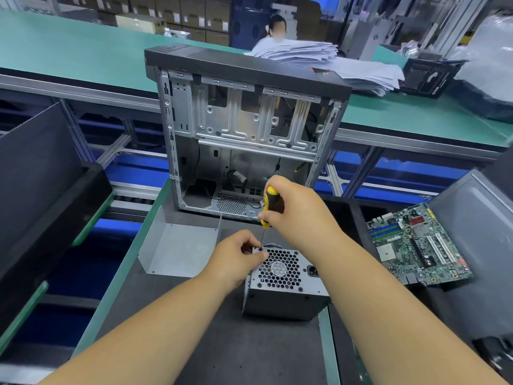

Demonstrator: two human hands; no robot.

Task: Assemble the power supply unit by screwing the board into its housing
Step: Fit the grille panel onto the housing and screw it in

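Note:
The grey power supply unit stands on the dark work mat, its honeycomb fan grille facing up. My right hand grips a yellow-and-black screwdriver held nearly upright, its tip on a screw at the grille's far left corner. My left hand pinches the housing's top corner beside the tip, fingers touching the grille edge. The board inside the housing is hidden.
An open computer case stands upright just behind. A bent grey metal cover lies to the left. A green motherboard lies to the right. Stacked papers and a seated person are on the far green bench.

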